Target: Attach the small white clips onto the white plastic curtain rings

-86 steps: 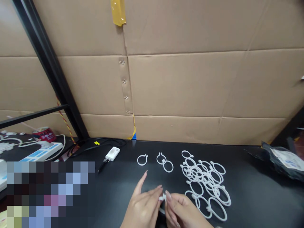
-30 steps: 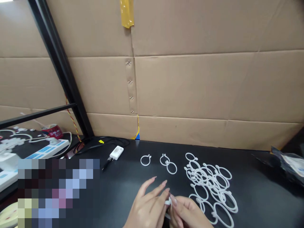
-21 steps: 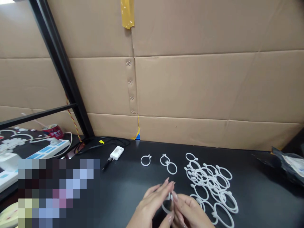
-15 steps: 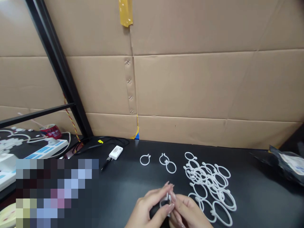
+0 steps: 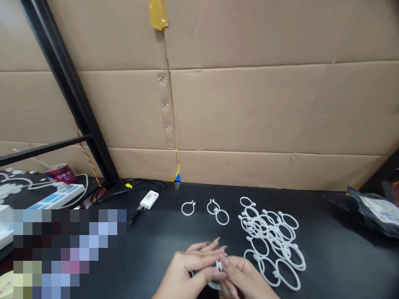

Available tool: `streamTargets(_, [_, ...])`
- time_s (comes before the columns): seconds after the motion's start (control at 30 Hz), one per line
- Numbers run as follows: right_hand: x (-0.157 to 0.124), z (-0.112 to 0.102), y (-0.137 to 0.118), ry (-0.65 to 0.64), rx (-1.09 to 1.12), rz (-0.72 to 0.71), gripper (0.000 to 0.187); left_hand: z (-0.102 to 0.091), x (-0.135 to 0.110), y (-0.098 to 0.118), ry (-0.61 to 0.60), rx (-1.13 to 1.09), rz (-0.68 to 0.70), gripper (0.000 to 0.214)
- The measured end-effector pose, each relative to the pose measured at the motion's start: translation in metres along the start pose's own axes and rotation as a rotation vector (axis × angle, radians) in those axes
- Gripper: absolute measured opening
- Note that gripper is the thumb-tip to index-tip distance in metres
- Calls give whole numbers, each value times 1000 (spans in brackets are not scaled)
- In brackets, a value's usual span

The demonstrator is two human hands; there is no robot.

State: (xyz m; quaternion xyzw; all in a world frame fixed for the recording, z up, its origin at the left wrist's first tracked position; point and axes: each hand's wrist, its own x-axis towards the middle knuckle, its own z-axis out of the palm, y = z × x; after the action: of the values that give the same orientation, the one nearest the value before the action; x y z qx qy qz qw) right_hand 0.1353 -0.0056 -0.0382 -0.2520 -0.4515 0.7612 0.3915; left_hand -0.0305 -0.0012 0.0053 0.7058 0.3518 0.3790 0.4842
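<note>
Between my fingertips, low in the head view, is a white plastic ring (image 5: 214, 285) with a small clasp end. My left hand (image 5: 190, 270) pinches it from the left, thumb and forefinger pressed at the clasp. From the right, my right hand (image 5: 245, 276) grips the same end with its fingertips. Most of the ring is hidden behind the fingers. To the right of my hands lies a loose pile of similar white rings (image 5: 288, 274), several overlapping. Beyond my hands rest a single white ring (image 5: 188, 214) and a pair of touching rings (image 5: 222, 224).
A white charger plug (image 5: 149, 199) with a black cable lies left of the rings. Farther left are a power strip (image 5: 59, 198) and a red can (image 5: 64, 173). A black plastic package (image 5: 370, 211) sits at the right. Cardboard (image 5: 249, 108) walls off the back.
My fingers have closed more tightly round the ring's clasp end, and my left fingers have shifted slightly. The whole view has moved a little; the rings on the table lie as before.
</note>
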Motion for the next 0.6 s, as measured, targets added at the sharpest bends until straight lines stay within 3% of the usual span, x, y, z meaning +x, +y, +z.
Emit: streamTargets(0.6, [-1, 3, -5, 41, -105, 7, 63, 1, 0, -2, 16, 67, 60, 30])
